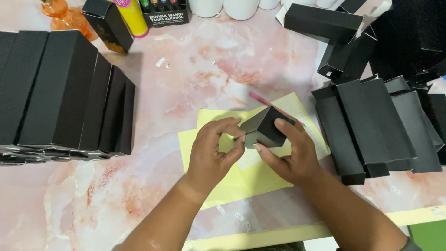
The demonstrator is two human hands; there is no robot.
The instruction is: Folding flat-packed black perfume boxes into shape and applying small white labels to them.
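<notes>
We hold a small black cardboard box (265,126) over yellow paper sheets (253,167) mid-table, our left hand (214,151) pinching its near edge, our right hand (289,155) gripping its side. Bare pink marble tabletop (186,83) lies open between a row of black boxes (65,93) and flattened black cartons (376,125).

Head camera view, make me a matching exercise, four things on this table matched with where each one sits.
Things:
1. small black box
2. yellow paper
3. orange glass bottle
4. row of standing black boxes

Places:
A. far left corner of the table
B. held between both hands
C. left side of the table
D. flat under the hands

Pairs: 1-B, 2-D, 3-A, 4-C. The left hand and right hand both hold the small black box.
</notes>
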